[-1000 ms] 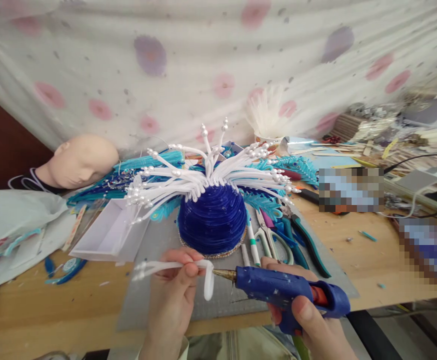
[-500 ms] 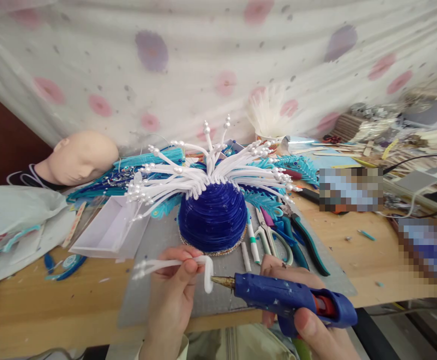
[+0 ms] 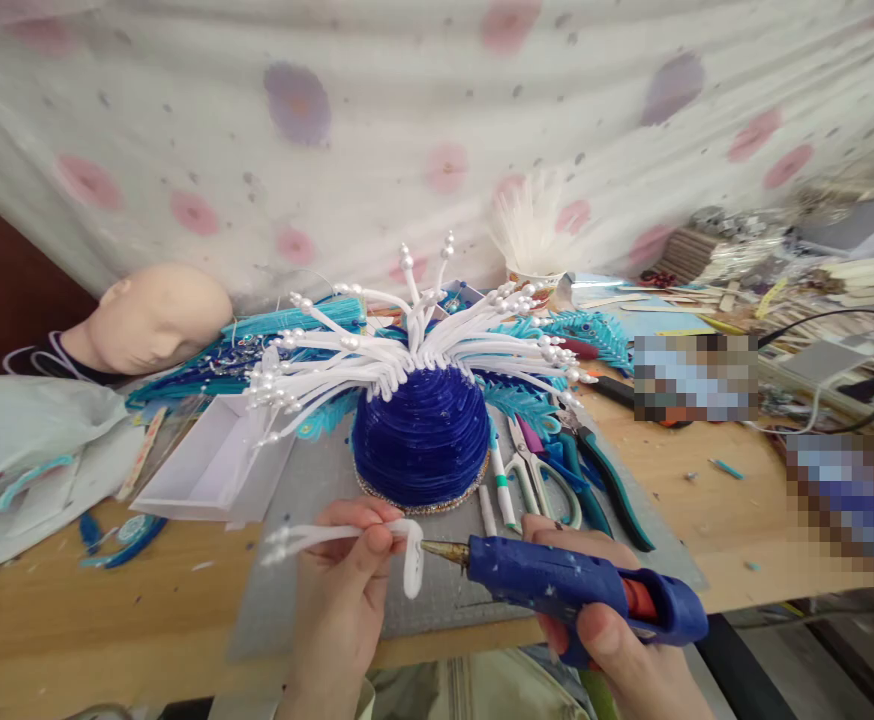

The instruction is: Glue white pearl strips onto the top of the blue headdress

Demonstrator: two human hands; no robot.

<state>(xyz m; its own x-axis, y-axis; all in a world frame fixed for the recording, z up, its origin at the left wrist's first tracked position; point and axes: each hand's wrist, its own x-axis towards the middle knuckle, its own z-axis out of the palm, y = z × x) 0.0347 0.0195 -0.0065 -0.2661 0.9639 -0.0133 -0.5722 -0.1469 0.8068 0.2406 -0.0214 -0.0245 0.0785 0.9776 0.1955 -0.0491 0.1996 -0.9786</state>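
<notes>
Between the thumb and fingers of my left hand point(image 3: 348, 580) is pinched a bent white pipe cleaner stem point(image 3: 412, 565), with pearl beads on its far ends at the left. My right hand point(image 3: 617, 640) is wrapped round a blue hot glue gun point(image 3: 549, 580). The gun's metal nozzle point(image 3: 444, 550) points left and meets the folded end of the stem, or nearly so. Just beyond my hands stands a dark blue domed headpiece point(image 3: 420, 440), topped by a fan of white pearl-tipped stems point(image 3: 474, 345) and edged with a beaded trim.
Scissors point(image 3: 531, 475), pliers point(image 3: 617, 485) and markers point(image 3: 503, 480) lie right of the dome on a grey cutting mat point(image 3: 272, 600). Left are a white open box point(image 3: 197, 460) and a mannequin head point(image 3: 156, 315). Sticks and packets point(image 3: 842, 290) crowd the right back.
The nozzle has shifted slightly upward along the stem's folded end, and a shiny mark shows there now. The whole view has moved a little; both grips are the same.
</notes>
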